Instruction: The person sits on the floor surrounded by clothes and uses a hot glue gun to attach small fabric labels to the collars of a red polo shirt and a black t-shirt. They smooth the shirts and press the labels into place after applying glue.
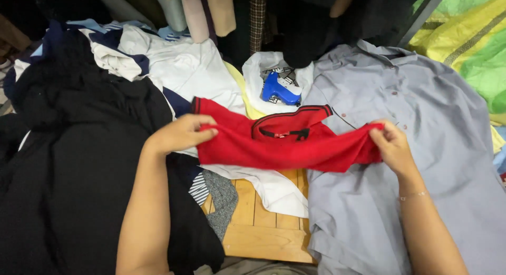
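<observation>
Hands held a red shirt (287,143) stretched between them, over a wooden table (263,222). Left hand (182,133) had fingers pinched shut on the shirt's left edge; right hand (392,146) gripped the right edge the same way. Shirt's collar faced up, overlapping a grey shirt (421,122) on the right. Black clothes (68,164) lay left, a blue tool (279,91) just behind.
</observation>
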